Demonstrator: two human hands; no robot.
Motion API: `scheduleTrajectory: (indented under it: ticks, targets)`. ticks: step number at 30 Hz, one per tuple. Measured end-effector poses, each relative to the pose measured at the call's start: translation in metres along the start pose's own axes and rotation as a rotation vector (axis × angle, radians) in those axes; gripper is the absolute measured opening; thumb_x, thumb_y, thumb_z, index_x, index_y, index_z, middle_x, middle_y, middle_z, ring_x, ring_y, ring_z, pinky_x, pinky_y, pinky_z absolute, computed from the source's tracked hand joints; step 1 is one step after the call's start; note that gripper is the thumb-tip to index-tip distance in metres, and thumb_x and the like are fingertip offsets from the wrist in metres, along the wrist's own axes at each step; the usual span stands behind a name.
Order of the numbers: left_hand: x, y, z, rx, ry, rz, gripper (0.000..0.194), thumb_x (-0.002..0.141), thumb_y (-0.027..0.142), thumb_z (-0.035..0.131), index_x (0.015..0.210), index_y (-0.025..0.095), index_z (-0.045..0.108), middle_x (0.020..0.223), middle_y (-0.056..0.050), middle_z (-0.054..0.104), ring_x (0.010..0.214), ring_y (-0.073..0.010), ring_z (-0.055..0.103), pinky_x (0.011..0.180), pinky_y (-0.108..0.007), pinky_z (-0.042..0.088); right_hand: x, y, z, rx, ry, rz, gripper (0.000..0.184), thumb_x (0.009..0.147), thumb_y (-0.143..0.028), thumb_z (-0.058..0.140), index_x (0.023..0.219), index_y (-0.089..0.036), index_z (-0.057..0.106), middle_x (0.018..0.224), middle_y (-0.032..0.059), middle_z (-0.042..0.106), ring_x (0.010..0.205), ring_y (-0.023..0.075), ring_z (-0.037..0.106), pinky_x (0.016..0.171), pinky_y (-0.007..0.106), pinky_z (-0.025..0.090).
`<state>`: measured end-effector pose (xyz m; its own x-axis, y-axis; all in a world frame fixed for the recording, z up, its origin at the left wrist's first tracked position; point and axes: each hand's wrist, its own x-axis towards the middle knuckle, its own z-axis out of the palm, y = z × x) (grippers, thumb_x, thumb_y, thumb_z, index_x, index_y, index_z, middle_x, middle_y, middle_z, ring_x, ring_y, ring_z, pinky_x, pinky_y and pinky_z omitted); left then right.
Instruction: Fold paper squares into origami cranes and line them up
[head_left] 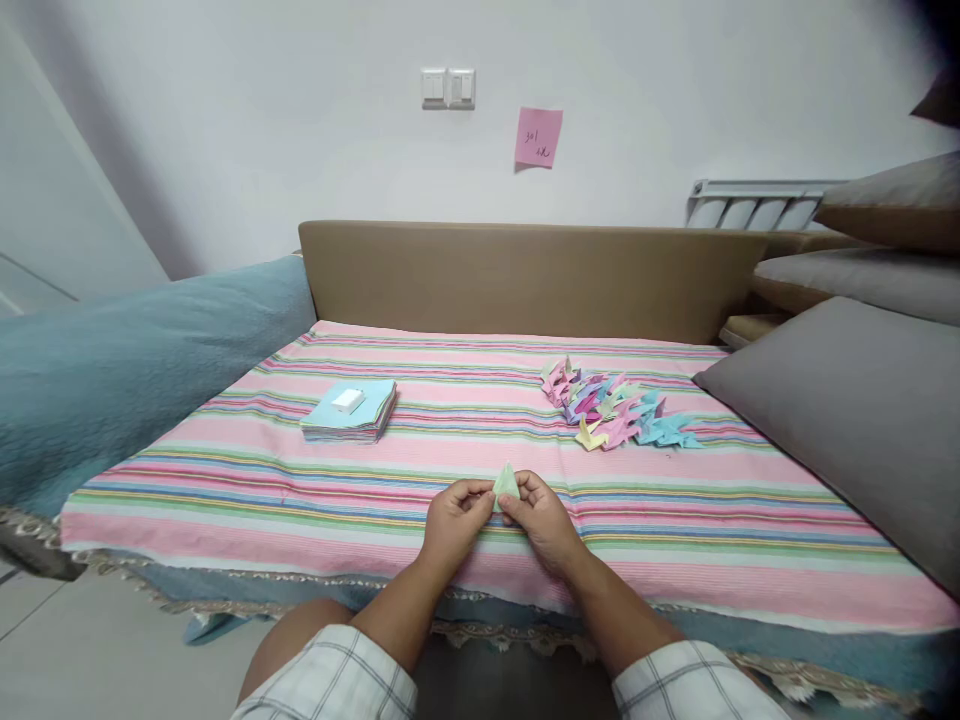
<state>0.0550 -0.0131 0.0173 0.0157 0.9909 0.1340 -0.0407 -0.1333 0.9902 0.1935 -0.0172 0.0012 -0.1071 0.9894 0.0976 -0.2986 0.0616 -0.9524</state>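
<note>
A small piece of light green folded paper, pointed at the top, is held just above the striped cloth. My left hand pinches its left edge between thumb and fingers. On the other side, my right hand grips the right edge, its thumb pressed against the front of the paper. The lower part of the paper is partly covered by my thumbs. Beyond my hands to the right lies a pile of folded paper cranes in pink, purple, blue, green and yellow.
At left, a stack of coloured paper sheets carries a small white block. Pink striped cloth covers the seat. Grey cushions are piled on the right, and a blue-covered armrest bounds the left. A brown backrest stands behind.
</note>
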Motion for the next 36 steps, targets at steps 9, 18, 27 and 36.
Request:
scheduleTrajectory:
  ticks: [9, 18, 27, 36]
  targets:
    - [0.002, 0.004, -0.008, 0.335, -0.020, 0.374, 0.009, 0.069, 0.024, 0.064, 0.073, 0.020, 0.072, 0.072, -0.004, 0.068, 0.070, -0.0158, 0.062, 0.067, -0.027, 0.047, 0.001, -0.004, -0.001, -0.061, 0.014, 0.007, 0.040, 0.058, -0.045, 0.077, 0.075, -0.019, 0.052, 0.064, -0.0047, 0.053, 0.058, 0.0092, 0.045, 0.055, 0.022, 0.036]
    - [0.000, 0.009, -0.003, 0.037, -0.140, -0.005, 0.014, 0.064, 0.027, 0.063, 0.063, 0.017, 0.054, 0.053, 0.005, 0.049, 0.050, -0.0082, 0.044, 0.051, -0.020, 0.035, 0.000, -0.006, 0.002, -0.086, -0.008, 0.009, 0.039, 0.058, -0.045, 0.076, 0.074, -0.019, 0.051, 0.064, -0.0049, 0.051, 0.059, 0.0094, 0.045, 0.055, 0.022, 0.036]
    - [-0.003, 0.011, 0.000, -0.143, -0.180, -0.146, 0.019, 0.065, 0.028, 0.064, 0.064, 0.017, 0.048, 0.051, 0.007, 0.049, 0.050, -0.0072, 0.045, 0.054, -0.019, 0.036, 0.000, -0.008, 0.002, -0.055, -0.015, 0.047, 0.040, 0.059, -0.044, 0.076, 0.077, -0.019, 0.052, 0.066, -0.0046, 0.054, 0.058, 0.0085, 0.046, 0.054, 0.021, 0.038]
    - [0.000, 0.010, -0.001, -0.207, -0.129, -0.148, 0.031, 0.054, 0.037, 0.078, 0.069, 0.014, 0.064, 0.058, 0.003, 0.059, 0.053, -0.0079, 0.047, 0.054, -0.021, 0.035, -0.001, -0.005, 0.002, -0.043, -0.053, 0.064, 0.040, 0.057, -0.041, 0.079, 0.075, -0.019, 0.052, 0.062, -0.0058, 0.054, 0.054, 0.0077, 0.045, 0.053, 0.021, 0.034]
